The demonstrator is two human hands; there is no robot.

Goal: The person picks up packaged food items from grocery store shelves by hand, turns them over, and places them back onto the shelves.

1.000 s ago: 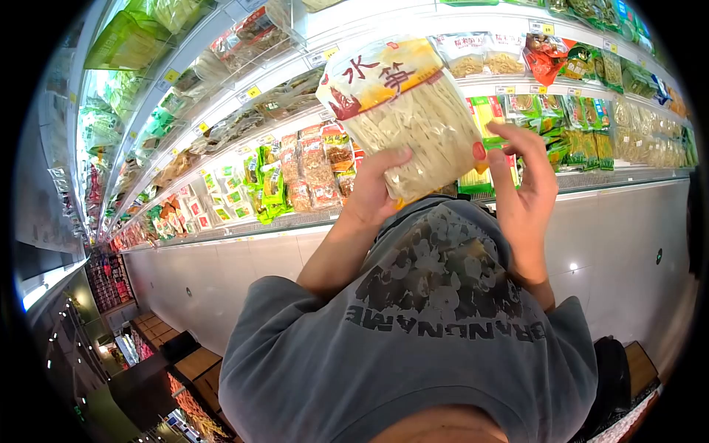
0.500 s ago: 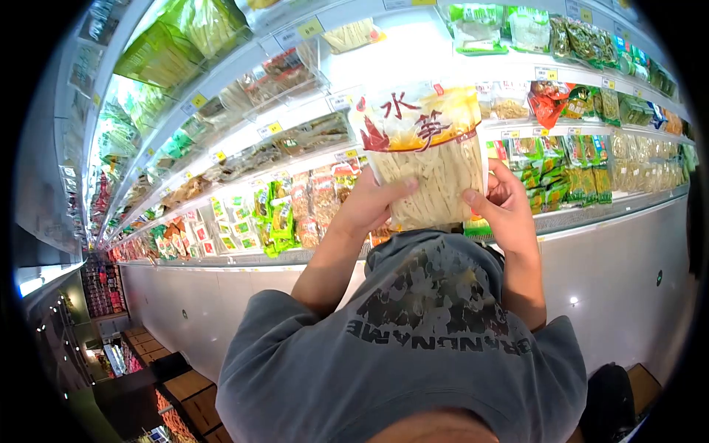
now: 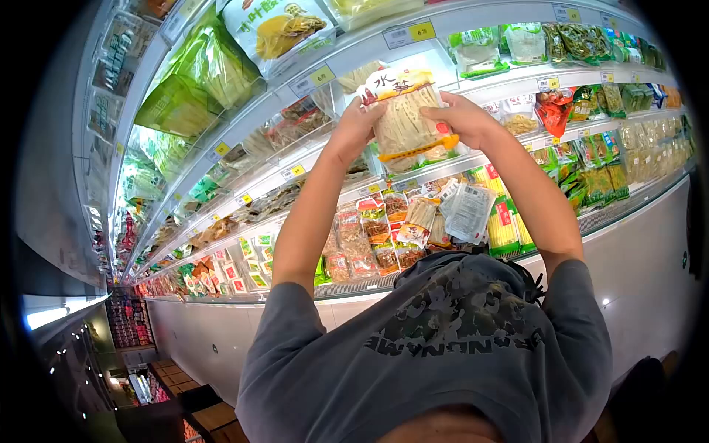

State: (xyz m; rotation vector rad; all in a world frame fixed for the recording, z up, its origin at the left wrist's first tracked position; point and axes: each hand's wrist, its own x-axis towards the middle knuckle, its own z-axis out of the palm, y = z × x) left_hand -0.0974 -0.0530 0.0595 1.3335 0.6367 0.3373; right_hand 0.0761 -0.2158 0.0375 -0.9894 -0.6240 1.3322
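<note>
A clear plastic bag of pale bamboo shoot strips (image 3: 410, 124) is held up at the middle shelf, its printed top away from me and its orange-edged end nearer. My left hand (image 3: 356, 128) grips its left side, the thumb lying over the front. On the opposite side, my right hand (image 3: 468, 122) pinches the bag with the thumb across the face; the fingers behind it are hidden. Another pale packet (image 3: 362, 76) lies on the shelf just beyond the bag.
Leafy greens in bags (image 3: 196, 81) and a white packet (image 3: 279, 33) fill the upper left shelf. Price tags (image 3: 410, 34) line the shelf edges. Below my arms lie several packets, including a silvery one (image 3: 470, 212). Red-and-green packs (image 3: 504, 221) stand beside it.
Both hands have carried the bag forward, away from my body and up to the shelf, and my arms are now stretched out. Lower-shelf packets have come into view beneath it.
</note>
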